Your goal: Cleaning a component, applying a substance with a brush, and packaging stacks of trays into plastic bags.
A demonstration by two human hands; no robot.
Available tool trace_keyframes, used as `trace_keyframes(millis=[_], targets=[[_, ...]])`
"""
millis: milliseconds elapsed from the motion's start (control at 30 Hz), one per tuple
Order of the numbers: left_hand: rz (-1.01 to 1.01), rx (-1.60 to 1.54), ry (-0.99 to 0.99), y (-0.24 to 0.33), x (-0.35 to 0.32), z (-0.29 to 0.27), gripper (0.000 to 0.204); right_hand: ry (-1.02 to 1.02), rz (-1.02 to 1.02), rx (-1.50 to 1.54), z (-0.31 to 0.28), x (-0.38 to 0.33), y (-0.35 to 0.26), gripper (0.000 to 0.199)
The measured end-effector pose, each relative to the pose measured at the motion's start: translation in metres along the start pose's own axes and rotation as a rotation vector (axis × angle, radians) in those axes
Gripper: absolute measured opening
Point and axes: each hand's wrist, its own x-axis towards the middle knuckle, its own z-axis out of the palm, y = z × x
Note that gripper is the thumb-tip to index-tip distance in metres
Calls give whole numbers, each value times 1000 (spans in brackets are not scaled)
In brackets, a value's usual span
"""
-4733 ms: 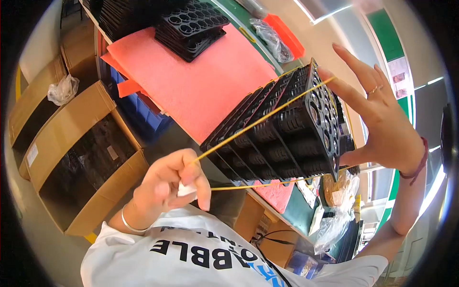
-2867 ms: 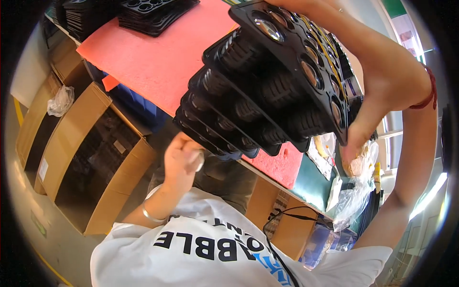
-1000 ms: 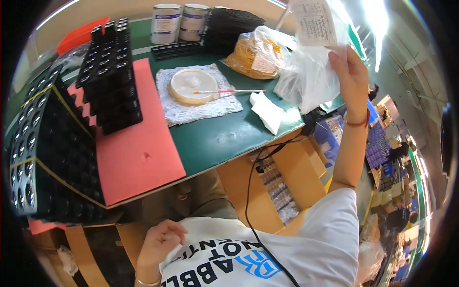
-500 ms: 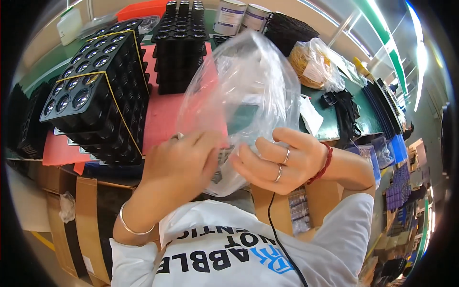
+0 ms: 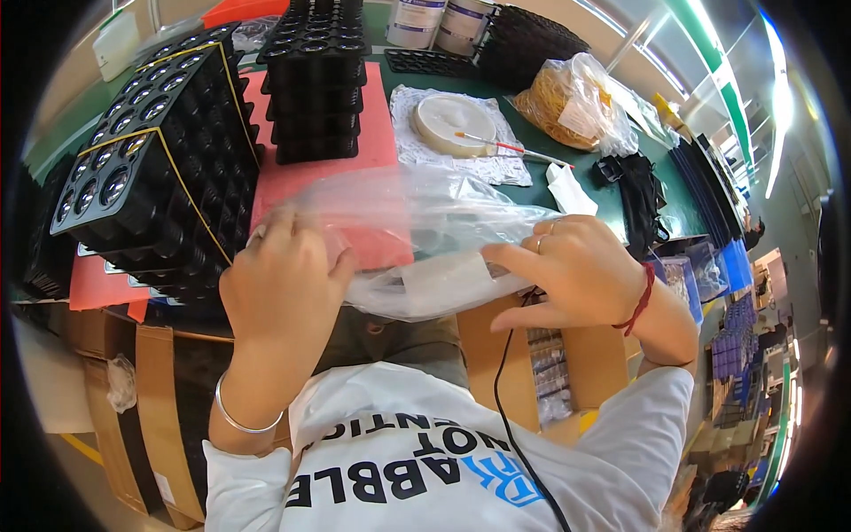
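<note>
A clear plastic bag (image 5: 425,239) lies across the near edge of the red mat (image 5: 310,173), and we see both hands on it. The left hand (image 5: 284,288) presses down on the bag's left end with fingers curled, gripping the film. The right hand (image 5: 581,270), rings on two fingers and a red cord at the wrist, holds the bag's right end with fingers stretched flat and the thumb underneath.

Left of the bag, a bundled stack of black cell trays (image 5: 155,168) bound by a yellow rubber band (image 5: 191,191) stands tilted on the mat's left side. Behind the bag, a second, shorter stack of black trays (image 5: 315,84) sits at the far end of the mat.

Beyond the bag to the right, we see a round tan dish (image 5: 452,124) on a white cloth (image 5: 425,97), with a thin brush (image 5: 510,148) resting across it. Farther right of the bag lies a clear sack of rubber bands (image 5: 576,102). Below the bag, under the green table (image 5: 620,168), brown cartons (image 5: 160,408) stand open.
</note>
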Motion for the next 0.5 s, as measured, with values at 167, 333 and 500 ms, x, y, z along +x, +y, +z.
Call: trace_keyframes(millis=[167, 333, 500], targets=[[67, -26, 95, 17, 16, -5, 24, 194, -16, 191, 11, 27, 6, 26], [174, -82, 86, 33, 34, 27, 17, 372, -131, 42, 37, 70, 20, 13], [194, 27, -2, 13, 41, 42, 5, 253, -65, -110, 40, 74, 40, 26]])
